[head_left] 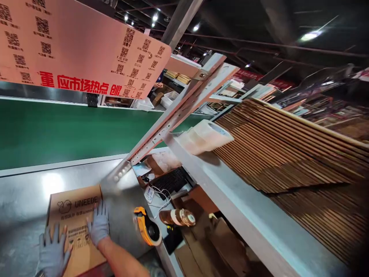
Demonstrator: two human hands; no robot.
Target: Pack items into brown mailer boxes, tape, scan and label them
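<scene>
Both gloved hands lie flat on a brown cardboard box (73, 227) that rests on the shiny metal counter (23, 204). The left hand (53, 252) is spread wide, palm down, at the near left side of the box top. The right hand (98, 227) also has its fingers open and presses on the right edge; neither hand grips anything. The box top looks closed and flat, but I cannot see any tape on it, so I judge that the closing is done and the sealing is probably not.

Just right of the box, at the counter's edge, lies a yellow tape dispenser (147, 227), untouched. Beyond it, lower down, are a brown bottle (177, 217) and a black keyboard (170, 181). Further away runs a green conveyor belt (57, 130). On the right, a stack of flat cardboard sheets (288, 146) leans on a shelf, with a roll of clear tape (204, 136) beside it. A pink sheet with printed codes (72, 46) hangs above.
</scene>
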